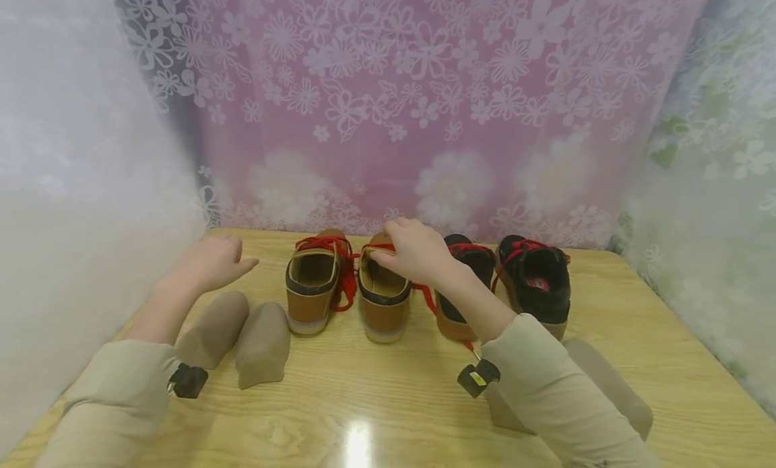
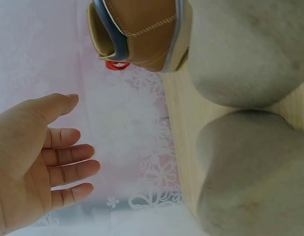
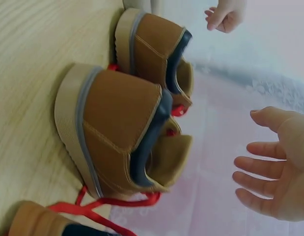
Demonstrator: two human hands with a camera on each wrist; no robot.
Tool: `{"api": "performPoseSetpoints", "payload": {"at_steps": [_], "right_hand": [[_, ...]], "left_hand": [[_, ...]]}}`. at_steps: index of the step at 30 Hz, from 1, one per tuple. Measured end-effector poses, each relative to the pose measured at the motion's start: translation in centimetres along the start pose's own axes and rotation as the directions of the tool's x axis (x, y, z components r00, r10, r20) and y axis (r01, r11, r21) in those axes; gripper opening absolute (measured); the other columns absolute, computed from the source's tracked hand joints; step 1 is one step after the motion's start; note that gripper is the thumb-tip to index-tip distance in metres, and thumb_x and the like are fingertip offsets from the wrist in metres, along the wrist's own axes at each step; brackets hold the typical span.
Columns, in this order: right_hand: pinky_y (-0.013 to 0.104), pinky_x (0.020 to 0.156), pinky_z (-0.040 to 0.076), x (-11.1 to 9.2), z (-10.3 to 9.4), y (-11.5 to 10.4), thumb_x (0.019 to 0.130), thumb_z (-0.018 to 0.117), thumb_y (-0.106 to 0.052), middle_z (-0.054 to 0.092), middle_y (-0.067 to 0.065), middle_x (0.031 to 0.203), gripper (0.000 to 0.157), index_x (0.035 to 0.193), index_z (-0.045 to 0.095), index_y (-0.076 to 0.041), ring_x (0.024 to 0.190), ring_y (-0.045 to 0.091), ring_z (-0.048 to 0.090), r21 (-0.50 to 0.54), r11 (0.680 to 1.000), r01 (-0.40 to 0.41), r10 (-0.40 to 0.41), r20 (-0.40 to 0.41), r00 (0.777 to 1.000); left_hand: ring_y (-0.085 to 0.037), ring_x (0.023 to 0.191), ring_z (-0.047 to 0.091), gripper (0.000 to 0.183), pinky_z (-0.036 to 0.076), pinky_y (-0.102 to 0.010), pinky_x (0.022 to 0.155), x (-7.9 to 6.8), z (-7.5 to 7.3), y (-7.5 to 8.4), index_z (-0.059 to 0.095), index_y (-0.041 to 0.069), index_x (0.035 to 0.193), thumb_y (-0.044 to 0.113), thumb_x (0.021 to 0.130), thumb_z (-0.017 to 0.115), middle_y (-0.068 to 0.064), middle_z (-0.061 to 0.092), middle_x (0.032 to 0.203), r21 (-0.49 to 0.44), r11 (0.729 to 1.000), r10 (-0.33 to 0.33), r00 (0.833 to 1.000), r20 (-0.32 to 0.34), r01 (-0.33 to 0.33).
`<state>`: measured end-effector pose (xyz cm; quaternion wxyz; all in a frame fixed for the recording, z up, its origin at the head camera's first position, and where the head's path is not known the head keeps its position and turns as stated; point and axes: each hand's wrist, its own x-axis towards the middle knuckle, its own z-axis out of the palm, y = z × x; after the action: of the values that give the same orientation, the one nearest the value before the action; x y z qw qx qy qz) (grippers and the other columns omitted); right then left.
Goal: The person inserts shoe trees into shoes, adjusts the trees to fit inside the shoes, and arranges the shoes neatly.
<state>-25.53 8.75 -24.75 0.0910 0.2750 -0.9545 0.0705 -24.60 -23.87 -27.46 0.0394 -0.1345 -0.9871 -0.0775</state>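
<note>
My right hand [image 1: 417, 251] hovers over the right one of two brown shoes, fingers loosely bent and holding nothing. That brown shoe [image 3: 112, 113] has a dark collar and red laces, heel toward me. Beside it stands the other brown shoe [image 1: 309, 299], its red lace hanging down on the side. My left hand [image 1: 212, 262] is held above the left part of the table, thumb out and fingers relaxed, with nothing in it. Below and beside it lie two grey-beige shoe-shaped blocks, the left block [image 1: 221, 320] and the right block [image 1: 263, 347].
On the right stand two black shoes with red laces, one black shoe [image 1: 539, 286] and another black shoe [image 1: 473, 259] partly behind my right forearm. More grey-beige blocks [image 1: 612, 380] lie under that forearm. A flowered curtain [image 1: 388, 84] closes off the back of the wooden table [image 1: 327, 400].
</note>
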Motion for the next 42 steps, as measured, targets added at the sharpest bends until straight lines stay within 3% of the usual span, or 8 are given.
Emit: {"api": "performPoseSetpoints", "payload": {"at_steps": [8, 18, 24, 33, 42], "right_hand": [[0.033, 0.072, 0.048, 0.9, 0.9, -2.1, 0.090, 0.059, -0.038, 0.060, 0.003, 0.110, 0.036, 0.116, 0.059, -0.012, 0.093, 0.018, 0.057, 0.030, 0.997, 0.074, -0.073, -0.036, 0.997], [0.034, 0.075, 0.048, 1.7, 2.5, -3.7, 0.087, 0.061, -0.043, 0.057, 0.003, 0.116, 0.045, 0.121, 0.056, -0.013, 0.102, 0.019, 0.054, 0.011, 0.997, 0.077, -0.078, 0.077, 0.994], [0.033, 0.077, 0.046, 1.8, 3.5, -4.6, 0.086, 0.061, -0.044, 0.056, 0.003, 0.115, 0.047, 0.121, 0.056, -0.013, 0.102, 0.019, 0.054, -0.003, 0.996, 0.092, -0.090, 0.142, 0.986], [0.033, 0.080, 0.045, 2.2, 5.3, -5.8, 0.086, 0.060, -0.046, 0.055, 0.003, 0.114, 0.050, 0.123, 0.054, -0.013, 0.100, 0.020, 0.053, -0.072, 0.992, 0.105, -0.090, 0.185, 0.979], [0.034, 0.079, 0.046, 2.2, 6.4, -6.7, 0.087, 0.060, -0.046, 0.055, 0.003, 0.113, 0.049, 0.123, 0.053, -0.014, 0.099, 0.021, 0.053, -0.083, 0.987, 0.136, -0.117, 0.204, 0.972]], "left_hand": [[-0.014, 0.049, 0.034, 0.040, 0.032, -0.030, 0.049, -1.0, 0.4, -1.0, 0.039, 0.013, 0.058, 0.030, 0.091, 0.054, 0.000, 0.036, 0.055, 0.027, 1.000, -0.012, 1.000, 0.016, 0.011], [-0.016, 0.056, 0.043, 0.027, 0.035, -0.032, 0.053, -2.3, 1.0, -1.9, 0.051, 0.008, 0.074, 0.029, 0.090, 0.055, -0.001, 0.048, 0.066, -0.003, 1.000, -0.023, 0.997, 0.078, 0.024], [-0.015, 0.056, 0.040, 0.029, 0.032, -0.029, 0.052, -3.1, 1.6, -2.5, 0.049, 0.008, 0.071, 0.029, 0.089, 0.056, -0.001, 0.045, 0.064, -0.038, 0.999, -0.009, 0.993, 0.116, 0.014], [-0.015, 0.058, 0.042, 0.030, 0.035, -0.030, 0.054, -4.5, 2.5, -3.0, 0.049, 0.007, 0.072, 0.032, 0.087, 0.058, -0.001, 0.047, 0.065, -0.081, 0.996, -0.016, 0.988, 0.156, 0.029], [-0.017, 0.061, 0.046, 0.039, 0.037, -0.033, 0.054, -5.5, 3.1, -3.1, 0.052, 0.002, 0.084, 0.040, 0.084, 0.061, -0.002, 0.050, 0.068, -0.078, 0.995, -0.041, 0.968, 0.247, 0.062]]}}
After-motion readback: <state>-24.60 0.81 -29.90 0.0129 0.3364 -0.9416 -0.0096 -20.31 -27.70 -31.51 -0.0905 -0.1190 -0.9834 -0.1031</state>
